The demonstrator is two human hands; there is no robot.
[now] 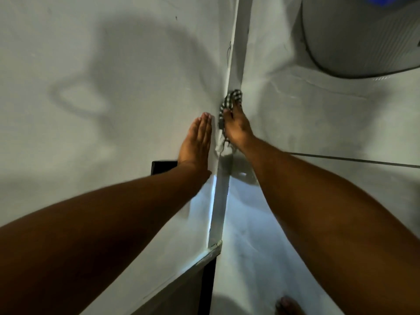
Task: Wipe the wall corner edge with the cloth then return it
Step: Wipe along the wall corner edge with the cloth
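Checked cloth (pixel 228 105) pressed on the wall corner edge (pixel 234 64).

Head view: the cloth is black-and-white check, soft and bunched, with a pale end hanging below the right hand (pixel 237 128), whose fingers are closed around it against the edge. The left hand (pixel 196 142) lies flat, fingers straight and together, on the smooth pale wall (pixel 113 87) just beside. The edge runs as a straight white strip, bare above the cloth and below both hands.
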